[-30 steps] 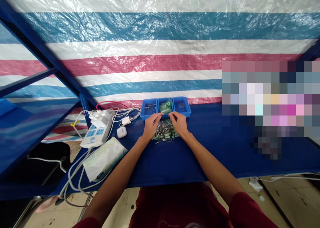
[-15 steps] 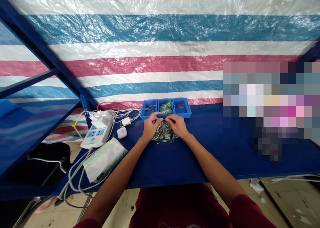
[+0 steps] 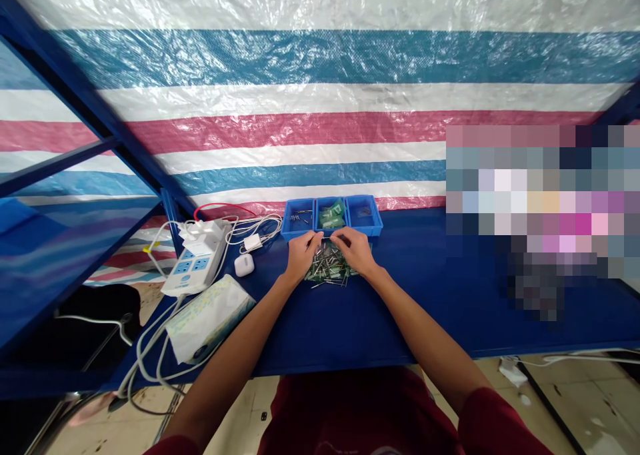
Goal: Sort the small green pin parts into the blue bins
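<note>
My left hand (image 3: 301, 253) and my right hand (image 3: 354, 250) face each other above a pile of thin metal rods and green packets (image 3: 329, 266) on the blue table. Thumb and forefinger are pinched together on both. A small thin metal piece (image 3: 327, 238) seems to span the gap between the fingertips, too small to make out well. Just behind the hands stand three joined blue bins: the left bin (image 3: 290, 232) holds a few metal pieces, the middle one has green packets (image 3: 332, 214), and the right bin (image 3: 371, 230) contains a few small pieces.
To the left lie a power strip (image 3: 193, 268) with plugs, coiled white cables (image 3: 270, 224), a white earbud case (image 3: 245, 265) and a tissue pack (image 3: 213, 318). A striped plastic sheet (image 3: 320, 135) hangs behind the table (image 3: 340, 328). A pixelated area covers the right side.
My left forefinger has come down and closed against the thumb near the thin piece. My right hand has barely moved.
</note>
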Motion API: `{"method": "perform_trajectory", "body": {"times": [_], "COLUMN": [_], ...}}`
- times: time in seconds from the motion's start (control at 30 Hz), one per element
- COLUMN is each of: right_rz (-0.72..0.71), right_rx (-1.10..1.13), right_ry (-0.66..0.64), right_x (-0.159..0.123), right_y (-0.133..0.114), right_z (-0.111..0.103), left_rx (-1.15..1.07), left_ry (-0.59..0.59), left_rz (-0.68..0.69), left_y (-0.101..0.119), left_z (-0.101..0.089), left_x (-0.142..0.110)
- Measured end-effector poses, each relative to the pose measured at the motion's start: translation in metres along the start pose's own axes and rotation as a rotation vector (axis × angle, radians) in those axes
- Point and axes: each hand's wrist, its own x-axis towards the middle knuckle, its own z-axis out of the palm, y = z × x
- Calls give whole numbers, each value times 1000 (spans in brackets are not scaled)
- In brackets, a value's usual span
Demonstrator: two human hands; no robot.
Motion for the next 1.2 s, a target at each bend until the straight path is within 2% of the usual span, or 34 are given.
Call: {"method": "perform_trajectory", "body": {"times": [0.37,0.57,0.77,0.97,1.2], "right_rz": [65,95,92,70,6], "right_rx": [-80,-118,-106,-90,-31], "right_ry": [3,146,178,199,115], "right_x": [1,1,0,0,0], "right_y": [2,3,2,1,0], "right_z": [4,1,-2,-1,0], "left_rx": [-34,-194,18,104,155], "left_ry": [6,-17,-42,-50,-41], "left_rz": [38,-6,111,252,247], "left_y": [4,4,-3,-10,-9], "left_z": [1,2,-1,-1,-3], "left_x": [-2,-1,1,3,5]}}
